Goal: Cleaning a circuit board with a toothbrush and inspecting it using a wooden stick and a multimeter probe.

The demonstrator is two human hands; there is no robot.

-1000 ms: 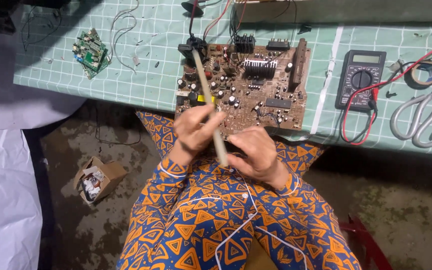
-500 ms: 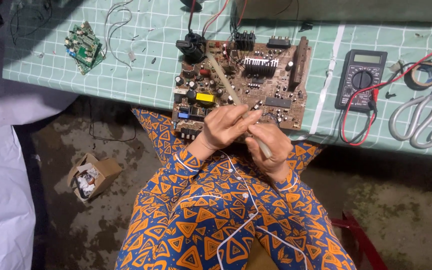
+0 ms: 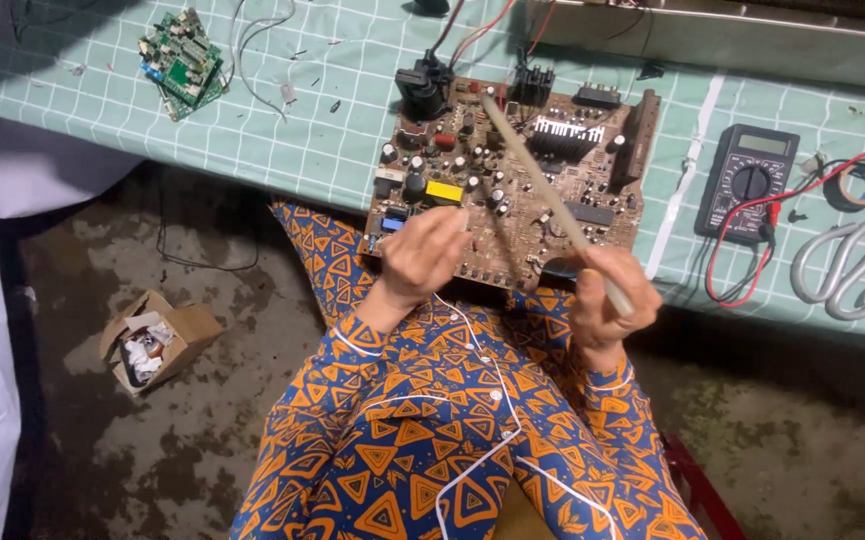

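open cardboard box point(image 3: 158, 340) on floor, grey multimeter screen point(image 3: 765, 144)

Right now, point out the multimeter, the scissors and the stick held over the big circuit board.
multimeter point(image 3: 750, 183), head view, on its round dial.
scissors point(image 3: 843, 262), head view, on the grey handle loops.
stick point(image 3: 543, 190), head view, mid-shaft above the circuit board point(image 3: 513, 235); right hand point(image 3: 608, 295) holds its lower end.

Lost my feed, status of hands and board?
Left hand grips brown circuit board edge. Right hand holds pale stick, tip over board. Nothing in the way.
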